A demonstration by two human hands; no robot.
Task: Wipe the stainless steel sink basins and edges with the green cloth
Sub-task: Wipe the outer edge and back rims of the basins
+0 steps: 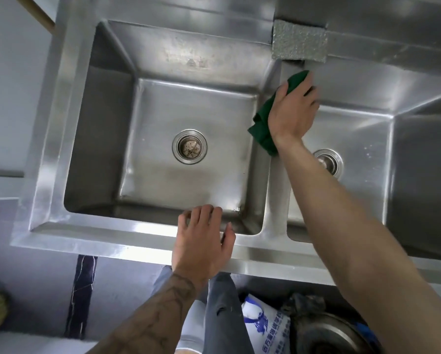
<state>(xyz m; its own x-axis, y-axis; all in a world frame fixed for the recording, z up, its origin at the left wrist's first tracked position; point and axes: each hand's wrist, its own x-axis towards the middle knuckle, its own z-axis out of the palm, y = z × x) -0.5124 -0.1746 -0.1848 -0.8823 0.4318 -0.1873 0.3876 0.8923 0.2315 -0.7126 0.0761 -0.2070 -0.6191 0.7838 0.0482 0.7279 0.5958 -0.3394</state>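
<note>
cloth: green cloth (264,123) bunched under the palm, lying over the divider (278,190) between the two basins, at its far end; loose tail hangs off the divider toward the left basin side
right hand: right hand (292,108) palm-down on the cloth, fingers spread and curled over it, pressing it onto the steel; fingertips reach the far wall of the right basin just past the divider
left hand: left hand (204,241) on the near rim (127,238) left of the divider, fingers loosely splayed and bent over the inner edge, holding nothing
left basin: left basin (183,111) left of the divider, drain strainer (189,146) mid-floor, dull smears on far wall
right basin: right basin (362,139) right of the divider, its drain (329,162) partly hidden by the forearm
sponge pad: grey scouring pad (300,42) on the back ledge, just beyond the divider's far end, apart from the cloth
below: printed white bag (265,325) and a metal pot (326,335) under the near rim, right of the divider line
</note>
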